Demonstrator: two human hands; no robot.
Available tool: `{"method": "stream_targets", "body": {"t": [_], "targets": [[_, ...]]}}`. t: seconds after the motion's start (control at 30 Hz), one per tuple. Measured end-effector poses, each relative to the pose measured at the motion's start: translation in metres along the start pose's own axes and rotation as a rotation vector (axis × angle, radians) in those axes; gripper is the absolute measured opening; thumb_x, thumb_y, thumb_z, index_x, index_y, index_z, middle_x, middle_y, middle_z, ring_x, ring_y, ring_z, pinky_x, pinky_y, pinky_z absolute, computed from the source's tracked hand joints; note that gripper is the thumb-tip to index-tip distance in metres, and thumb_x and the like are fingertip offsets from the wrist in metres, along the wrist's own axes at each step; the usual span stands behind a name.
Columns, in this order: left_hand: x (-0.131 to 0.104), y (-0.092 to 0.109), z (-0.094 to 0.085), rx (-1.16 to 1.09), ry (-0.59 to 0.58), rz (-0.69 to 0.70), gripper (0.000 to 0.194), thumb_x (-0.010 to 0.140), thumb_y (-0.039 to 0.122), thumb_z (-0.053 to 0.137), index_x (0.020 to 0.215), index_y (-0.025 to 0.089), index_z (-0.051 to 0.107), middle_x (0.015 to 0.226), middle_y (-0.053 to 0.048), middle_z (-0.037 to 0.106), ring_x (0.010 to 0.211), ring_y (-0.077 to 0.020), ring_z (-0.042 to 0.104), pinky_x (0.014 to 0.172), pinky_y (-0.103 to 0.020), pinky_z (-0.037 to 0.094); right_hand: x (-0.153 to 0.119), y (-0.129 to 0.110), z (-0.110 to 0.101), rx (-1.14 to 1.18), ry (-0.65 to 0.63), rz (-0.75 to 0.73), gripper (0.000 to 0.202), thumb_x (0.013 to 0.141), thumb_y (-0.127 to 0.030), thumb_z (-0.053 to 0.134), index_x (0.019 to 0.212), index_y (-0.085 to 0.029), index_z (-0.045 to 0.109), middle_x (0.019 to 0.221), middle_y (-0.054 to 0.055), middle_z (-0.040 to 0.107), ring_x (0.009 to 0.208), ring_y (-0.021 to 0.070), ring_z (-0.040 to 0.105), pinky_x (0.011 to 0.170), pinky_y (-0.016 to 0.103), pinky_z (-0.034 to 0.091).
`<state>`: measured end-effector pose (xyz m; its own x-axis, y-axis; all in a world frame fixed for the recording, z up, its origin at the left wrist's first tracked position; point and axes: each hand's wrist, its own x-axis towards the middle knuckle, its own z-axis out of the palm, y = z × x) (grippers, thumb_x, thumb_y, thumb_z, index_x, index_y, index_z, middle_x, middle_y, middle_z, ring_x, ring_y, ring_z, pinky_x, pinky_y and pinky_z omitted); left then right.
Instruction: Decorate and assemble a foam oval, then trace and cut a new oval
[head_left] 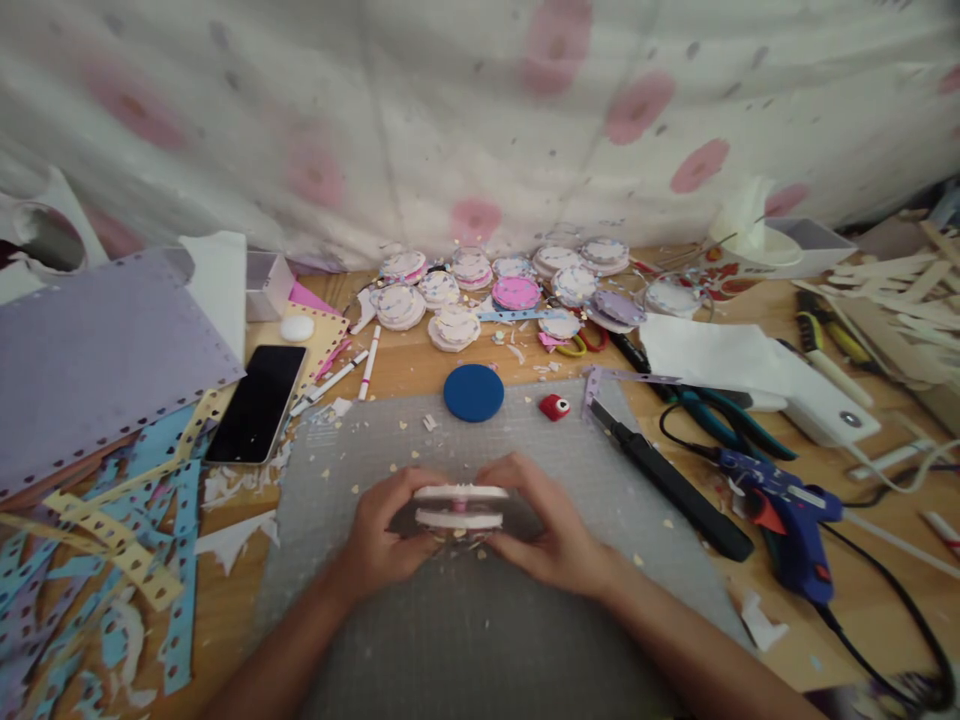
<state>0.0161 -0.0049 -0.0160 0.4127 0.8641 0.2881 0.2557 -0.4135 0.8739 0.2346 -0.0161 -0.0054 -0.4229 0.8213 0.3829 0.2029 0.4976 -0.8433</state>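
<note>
Between my two hands is a white piece of two round discs [459,520], joined by a short pink core and seen edge-on. My left hand [386,525] grips its left rim, thumb below and fingers above. On the right rim, my right hand [547,525] holds it the same way. Both hands are above a grey cutting mat [337,450] strewn with small cream scraps. Just beyond them lies a flat blue disc [473,392]. A small red paper punch [554,406] sits right of that disc.
Several decorated round paper pieces [516,293] line the back by the flowered curtain. At right lie a black utility knife [675,485], a blue glue gun [795,525] and teal pliers [731,422]. A phone [257,404] and punched paper strips [180,560] lie at left.
</note>
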Motion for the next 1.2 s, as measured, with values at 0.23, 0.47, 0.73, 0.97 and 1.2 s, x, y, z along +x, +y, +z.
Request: {"method": "stream_targets", "body": {"t": [0.23,0.47,0.73,0.97,1.2], "targets": [[0.0071,0.0068,-0.0012,-0.081,-0.047,0.228,0.025,0.086,0.031,0.061,0.109,0.022,0.059,0.096,-0.009,0.069,0.09,-0.0218,0.065,0.081,-0.035,0.051,-0.0006,0.0015,0.0005,-0.048,0.0,-0.178,0.034,0.085,-0.02,0.061,0.116,-0.024,0.049,0.102,0.009,0.063,0.092,0.0214,0.059,0.078,0.037,0.049],[0.0104,0.0069,-0.0018,-0.012,-0.04,0.311,0.028,0.09,0.04,0.055,0.108,0.018,0.058,0.095,-0.011,0.069,0.088,-0.0213,0.065,0.079,-0.035,0.051,-0.0004,0.0038,0.002,-0.064,0.039,-0.212,0.027,0.088,-0.023,0.057,0.115,-0.02,0.052,0.099,0.01,0.065,0.089,0.021,0.06,0.076,0.036,0.05],[0.0055,0.0041,-0.0013,-0.07,-0.057,0.175,0.025,0.088,0.038,0.058,0.105,0.02,0.057,0.093,-0.01,0.067,0.086,-0.0214,0.064,0.077,-0.034,0.049,-0.002,0.0064,0.0015,-0.042,0.049,-0.158,0.025,0.088,-0.024,0.059,0.113,-0.021,0.055,0.097,0.008,0.065,0.087,0.0197,0.061,0.075,0.034,0.05],[0.007,0.0042,-0.0013,-0.075,-0.05,0.196,0.022,0.087,0.033,0.06,0.105,0.02,0.058,0.095,-0.01,0.067,0.09,-0.0215,0.063,0.081,-0.035,0.049,-0.0013,0.0058,0.0016,-0.075,0.038,-0.143,0.027,0.087,-0.023,0.06,0.113,-0.022,0.053,0.098,0.008,0.065,0.088,0.0199,0.06,0.076,0.034,0.05],[0.0109,0.0047,-0.0059,-0.044,-0.044,0.177,0.032,0.079,0.022,0.07,0.109,0.022,0.058,0.11,-0.01,0.064,0.103,-0.0234,0.059,0.091,-0.039,0.046,-0.0002,0.0063,0.0009,-0.108,0.07,-0.189,0.029,0.087,-0.017,0.059,0.115,-0.021,0.051,0.101,0.009,0.064,0.093,0.0206,0.059,0.078,0.036,0.05]]}}
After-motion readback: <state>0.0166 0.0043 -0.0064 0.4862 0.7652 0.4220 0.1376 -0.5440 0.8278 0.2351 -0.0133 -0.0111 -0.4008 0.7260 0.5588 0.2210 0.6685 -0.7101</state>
